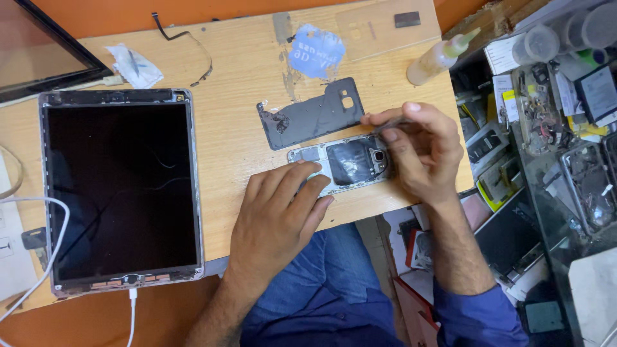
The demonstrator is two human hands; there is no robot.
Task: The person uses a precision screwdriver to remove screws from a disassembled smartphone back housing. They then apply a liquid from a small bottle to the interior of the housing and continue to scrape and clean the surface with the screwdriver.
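From the head camera, looking down, a wooden desk [244, 135] holds an opened phone [344, 164] near its front edge. The phone lies flat with its back cover off, so the inside parts show.

The left hand [276, 222] lies flat on the near end of the phone. Its fingers [299, 183] are a little spread and press down on the phone to hold it.

The right hand [421, 151] is at the far end of the phone. Its fingers [392, 119] are pressed together, pinching a thin tool [385, 127]. The tip of the tool points down at the phone, close to the camera part.

Just behind the phone lies the dark back cover [312, 114], flat on the desk. A big tablet [119, 193] with a black screen lies well to the left, with a white cable [133, 308] plugged in. A small glue bottle [440, 58] lies near the right edge of the desk. A blue sticker [316, 50] is at the back.
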